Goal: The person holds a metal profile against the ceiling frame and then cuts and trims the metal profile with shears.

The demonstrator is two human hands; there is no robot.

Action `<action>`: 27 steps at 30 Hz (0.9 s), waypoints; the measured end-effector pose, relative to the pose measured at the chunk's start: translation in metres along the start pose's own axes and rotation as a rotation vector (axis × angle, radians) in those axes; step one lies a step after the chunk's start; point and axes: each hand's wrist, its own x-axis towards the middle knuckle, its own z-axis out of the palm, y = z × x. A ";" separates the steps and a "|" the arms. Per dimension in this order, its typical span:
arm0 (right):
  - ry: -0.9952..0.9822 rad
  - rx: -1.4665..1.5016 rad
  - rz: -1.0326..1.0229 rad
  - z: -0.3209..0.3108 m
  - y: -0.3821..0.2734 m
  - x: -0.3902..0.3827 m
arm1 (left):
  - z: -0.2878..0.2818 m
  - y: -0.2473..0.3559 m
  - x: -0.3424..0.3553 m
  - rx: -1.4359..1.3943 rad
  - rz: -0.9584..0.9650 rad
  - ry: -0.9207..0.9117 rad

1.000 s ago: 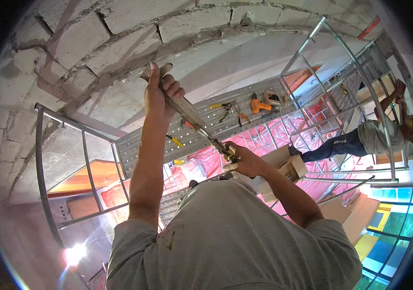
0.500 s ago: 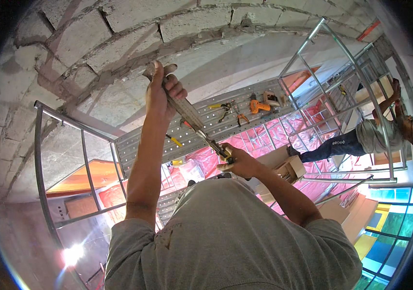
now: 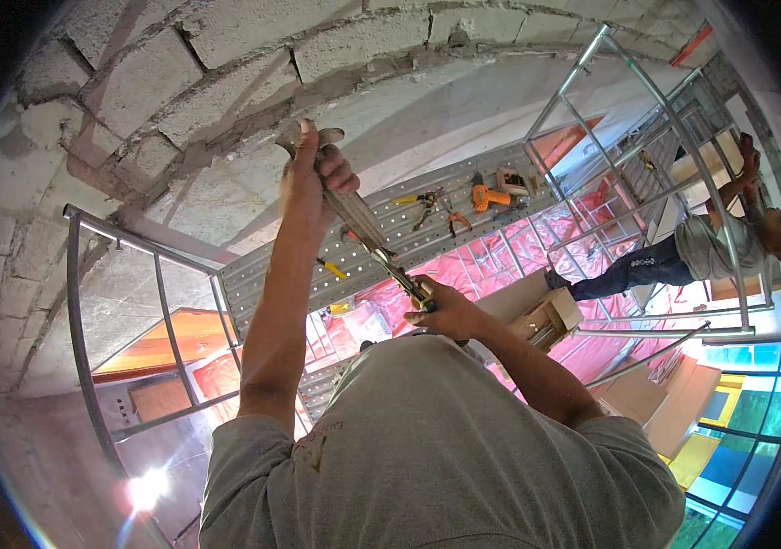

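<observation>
My left hand [image 3: 315, 176] is raised and wrapped round the upper part of a long grey metal strip [image 3: 354, 209], thumb pointing up. The strip's top end flares into two bent tabs above my fingers. It slants down to the right toward a pair of metal snips [image 3: 398, 271], whose blades meet its lower end. My right hand [image 3: 445, 306] closes round the snips' dark and yellow handles, in front of my chest. Whether the blades are fully closed I cannot make out.
Ahead lies a perforated metal scaffold platform [image 3: 272, 265] holding an orange drill [image 3: 491, 194], pliers [image 3: 425, 209] and a yellow-handled hammer [image 3: 332, 269]. Scaffold rails [image 3: 157, 240] flank me. A rough block wall [image 3: 226, 91] rises beyond. Another person [image 3: 711, 247] works at far right.
The view has shifted slightly. Both hands keep their hold on the strip and snips, in almost the same pose.
</observation>
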 end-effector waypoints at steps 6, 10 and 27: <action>0.058 0.020 -0.019 0.019 0.014 0.001 | -0.013 -0.012 0.007 0.037 -0.069 -0.083; 0.117 -0.022 -0.078 0.023 0.020 0.001 | -0.009 -0.014 0.003 0.032 -0.063 0.005; 0.172 -0.084 -0.026 0.014 0.008 0.000 | -0.020 -0.015 0.016 -0.026 -0.040 -0.068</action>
